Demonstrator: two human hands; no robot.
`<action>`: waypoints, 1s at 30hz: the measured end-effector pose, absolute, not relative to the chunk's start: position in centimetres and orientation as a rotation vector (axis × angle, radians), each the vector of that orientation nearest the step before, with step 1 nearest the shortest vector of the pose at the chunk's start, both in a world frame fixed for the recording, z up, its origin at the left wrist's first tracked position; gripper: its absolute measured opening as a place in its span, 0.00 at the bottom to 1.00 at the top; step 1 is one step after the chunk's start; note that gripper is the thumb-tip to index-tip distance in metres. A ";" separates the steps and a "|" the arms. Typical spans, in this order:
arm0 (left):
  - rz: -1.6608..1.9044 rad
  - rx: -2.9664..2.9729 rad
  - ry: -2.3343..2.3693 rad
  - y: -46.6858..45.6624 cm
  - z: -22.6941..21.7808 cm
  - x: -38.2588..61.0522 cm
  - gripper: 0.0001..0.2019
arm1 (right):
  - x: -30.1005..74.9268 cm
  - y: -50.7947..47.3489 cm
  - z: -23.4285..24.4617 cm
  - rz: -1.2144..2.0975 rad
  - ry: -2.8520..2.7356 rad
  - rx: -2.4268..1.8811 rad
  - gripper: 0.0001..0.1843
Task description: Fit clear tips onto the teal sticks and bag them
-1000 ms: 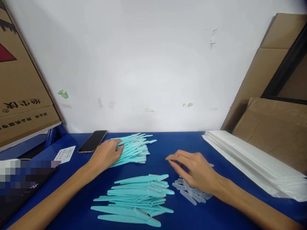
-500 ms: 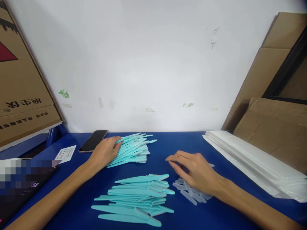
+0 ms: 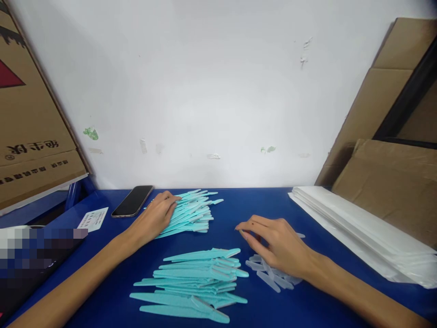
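Observation:
My left hand (image 3: 155, 216) rests on the near end of the far pile of teal plastic sticks (image 3: 193, 212), fingers curled over it. A second, nearer pile of teal plastic sticks (image 3: 196, 282) lies at the front of the blue table (image 3: 232, 214). My right hand (image 3: 276, 243) hovers with bent, loosely spread fingers above a small heap of clear plastic caps (image 3: 269, 275); whether its fingertips pinch one is hidden.
A black phone (image 3: 132, 201) and a white card (image 3: 93, 219) lie at the back left. A stack of white plastic bags (image 3: 358, 230) runs along the right side. Cardboard boxes (image 3: 389, 177) lean at right and another cardboard box (image 3: 30, 136) at left.
My left hand has shifted slightly forward over the far teal pile and its fingers have moved on the sticks. My right hand has stayed nearly still.

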State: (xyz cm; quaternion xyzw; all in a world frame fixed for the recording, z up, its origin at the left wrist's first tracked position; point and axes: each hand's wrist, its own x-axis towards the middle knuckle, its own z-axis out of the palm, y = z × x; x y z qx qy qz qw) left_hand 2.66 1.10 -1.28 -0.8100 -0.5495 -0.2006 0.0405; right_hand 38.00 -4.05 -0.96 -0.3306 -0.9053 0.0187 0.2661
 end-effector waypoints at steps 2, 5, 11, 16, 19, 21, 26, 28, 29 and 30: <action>-0.633 -2.499 -1.655 1.1 -1.4 2.7 0.24 | 38.1 -3.9 -0.8 0.022 -2.438 -0.903 0.14; -0.657 -2.517 -1.620 0.8 -1.0 2.9 0.21 | 38.6 -3.5 -0.2 -0.031 -2.415 -0.932 0.15; -0.716 -2.583 -1.492 -1.6 1.0 4.7 0.18 | 40.2 -2.2 0.7 -0.095 -2.381 -1.043 0.16; -0.607 -2.972 -1.490 -4.5 1.9 7.2 0.14 | 40.6 -2.2 1.3 -0.034 -2.483 -1.048 0.16; -0.482 -3.144 -1.572 -5.7 1.5 7.9 0.13 | 40.7 -2.4 2.1 0.100 -2.606 -1.032 0.15; -0.431 -3.193 -1.615 -6.0 1.2 8.0 0.13 | 41.2 -2.3 2.7 0.183 -2.648 -1.077 0.14; -0.388 -3.214 -1.737 -5.7 1.3 8.0 0.12 | 44.3 -0.7 3.7 0.422 -2.665 -1.280 0.10; -0.366 -3.235 -1.793 -5.5 1.6 8.0 0.13 | 45.7 0.0 4.1 0.473 -2.656 -1.359 0.11; -0.360 -3.248 -1.810 -5.4 1.7 8.0 0.13 | 46.3 0.2 4.3 0.501 -2.655 -1.393 0.12; -0.356 -3.261 -1.818 -5.3 1.8 8.0 0.13 | 46.8 0.4 4.5 0.531 -2.644 -1.438 0.13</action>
